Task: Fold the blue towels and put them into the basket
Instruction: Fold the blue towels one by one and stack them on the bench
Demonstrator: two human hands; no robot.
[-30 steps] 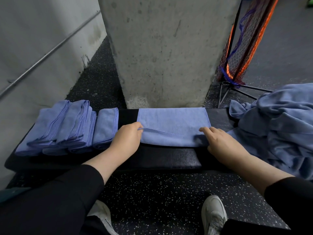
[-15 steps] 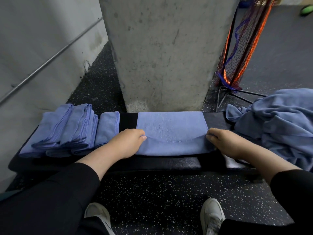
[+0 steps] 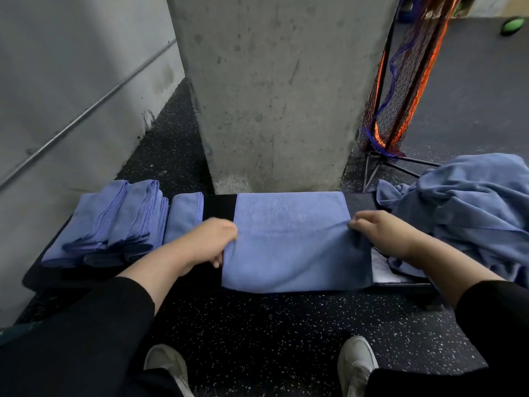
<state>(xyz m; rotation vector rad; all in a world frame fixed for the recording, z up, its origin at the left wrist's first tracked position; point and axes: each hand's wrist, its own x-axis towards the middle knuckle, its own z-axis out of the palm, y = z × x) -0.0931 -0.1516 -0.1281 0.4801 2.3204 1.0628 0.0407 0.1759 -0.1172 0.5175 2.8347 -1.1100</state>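
Towel: the towel [image 3: 292,242] lies flat on the black table [image 3: 219,204], between both hands, with its near edge hanging a little over the table front.
Left hand: the left hand [image 3: 210,242] grips the left edge of the towel with curled fingers.
Right hand: the right hand [image 3: 382,232] pinches the right edge in the same way.
Handling: the cloth looks soft, light and limp, so I think it is best to hold it at the corners or side edges to keep the fold straight.
Folded stack: the stack [image 3: 114,222] lies at the left end of the table.
Unfolded pile: the pile [image 3: 469,207] lies at the right, just beside the right hand.
Obstacles: the pillar [image 3: 274,90] stands close behind the table, and a net stand [image 3: 400,81] is at the right behind.
Basket: I see no basket.
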